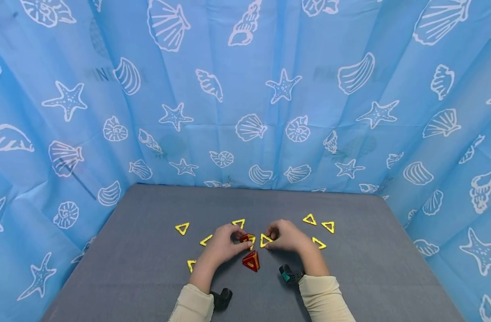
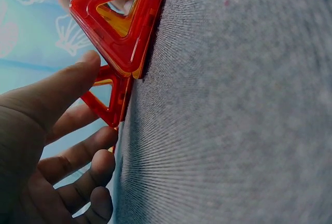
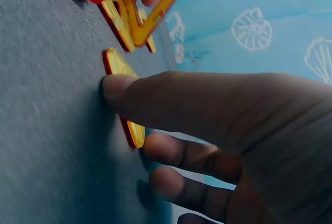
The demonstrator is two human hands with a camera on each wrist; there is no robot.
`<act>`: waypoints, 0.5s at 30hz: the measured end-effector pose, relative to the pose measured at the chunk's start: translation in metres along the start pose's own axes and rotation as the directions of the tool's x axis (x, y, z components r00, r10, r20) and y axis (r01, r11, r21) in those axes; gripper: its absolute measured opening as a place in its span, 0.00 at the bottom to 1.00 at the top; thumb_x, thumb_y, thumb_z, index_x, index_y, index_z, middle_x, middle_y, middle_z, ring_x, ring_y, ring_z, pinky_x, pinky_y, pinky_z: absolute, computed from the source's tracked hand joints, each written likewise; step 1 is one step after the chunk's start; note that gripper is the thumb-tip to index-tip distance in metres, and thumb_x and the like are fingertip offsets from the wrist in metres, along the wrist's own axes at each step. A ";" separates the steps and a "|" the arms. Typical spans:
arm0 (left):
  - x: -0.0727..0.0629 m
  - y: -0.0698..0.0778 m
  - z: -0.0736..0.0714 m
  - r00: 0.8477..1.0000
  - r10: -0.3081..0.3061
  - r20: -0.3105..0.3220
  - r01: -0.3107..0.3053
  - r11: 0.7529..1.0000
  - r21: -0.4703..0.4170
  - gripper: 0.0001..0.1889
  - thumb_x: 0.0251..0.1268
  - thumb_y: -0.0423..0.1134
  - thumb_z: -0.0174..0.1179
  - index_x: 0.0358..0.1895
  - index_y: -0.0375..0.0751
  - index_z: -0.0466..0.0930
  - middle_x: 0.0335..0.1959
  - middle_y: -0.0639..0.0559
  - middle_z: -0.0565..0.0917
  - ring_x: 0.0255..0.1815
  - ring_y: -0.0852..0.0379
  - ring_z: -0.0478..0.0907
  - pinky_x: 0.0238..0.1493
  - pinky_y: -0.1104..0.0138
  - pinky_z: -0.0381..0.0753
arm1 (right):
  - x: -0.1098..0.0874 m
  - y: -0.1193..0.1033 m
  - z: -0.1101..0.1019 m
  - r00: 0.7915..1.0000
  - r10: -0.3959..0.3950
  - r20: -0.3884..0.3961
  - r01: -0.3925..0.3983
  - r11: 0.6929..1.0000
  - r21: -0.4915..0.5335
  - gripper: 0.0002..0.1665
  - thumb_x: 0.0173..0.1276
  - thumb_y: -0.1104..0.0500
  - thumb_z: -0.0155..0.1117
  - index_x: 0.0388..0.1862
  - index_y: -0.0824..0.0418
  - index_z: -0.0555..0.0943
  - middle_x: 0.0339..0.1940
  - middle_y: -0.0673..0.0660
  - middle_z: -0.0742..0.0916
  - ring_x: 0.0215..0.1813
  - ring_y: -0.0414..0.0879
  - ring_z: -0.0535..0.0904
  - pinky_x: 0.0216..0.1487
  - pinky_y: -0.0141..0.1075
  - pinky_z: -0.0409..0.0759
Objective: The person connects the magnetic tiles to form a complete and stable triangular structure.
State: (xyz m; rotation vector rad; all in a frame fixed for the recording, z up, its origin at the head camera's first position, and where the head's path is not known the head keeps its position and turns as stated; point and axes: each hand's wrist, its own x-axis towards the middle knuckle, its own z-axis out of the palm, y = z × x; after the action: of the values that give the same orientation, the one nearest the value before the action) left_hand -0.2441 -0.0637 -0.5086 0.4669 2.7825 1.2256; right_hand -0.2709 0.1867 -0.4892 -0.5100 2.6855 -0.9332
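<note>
My left hand [image 1: 225, 243] holds a small group of upright triangular magnetic tiles [image 2: 120, 86], red on one side and yellow on the other, between thumb and index finger. Closer to me stands a red pyramid of triangular tiles [image 2: 142, 27], apart from both hands in the head view. My right hand [image 1: 287, 236] pinches a yellow triangular tile [image 3: 137, 130] at the table surface, its thumb lying across the tile. A short gap separates that tile from the left hand's group. The right hand's fingertips are partly hidden in the head view.
Loose yellow triangles lie flat on the grey table [image 1: 148, 268]: several around the left hand, such as one triangle [image 1: 187, 230], and three right of the right hand, one triangle [image 1: 332, 227] outermost. A blue shell-patterned curtain [image 1: 245, 112] hangs around the table's back and sides.
</note>
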 end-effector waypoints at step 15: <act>0.002 0.000 0.001 0.997 -0.067 0.035 0.068 0.997 -0.030 0.16 0.64 0.53 0.76 0.46 0.48 0.88 0.35 0.56 0.82 0.35 0.57 0.76 0.38 0.62 0.76 | 0.002 -0.008 0.006 0.997 -0.062 0.039 0.062 0.998 0.019 0.13 0.60 0.60 0.83 0.39 0.60 0.87 0.33 0.52 0.85 0.36 0.43 0.78 0.39 0.40 0.78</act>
State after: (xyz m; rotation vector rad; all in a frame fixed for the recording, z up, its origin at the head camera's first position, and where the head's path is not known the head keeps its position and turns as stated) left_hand -0.2459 -0.0622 -0.5097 0.3849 2.7230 1.2324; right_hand -0.2689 0.1762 -0.4890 -0.6049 2.6379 -0.9521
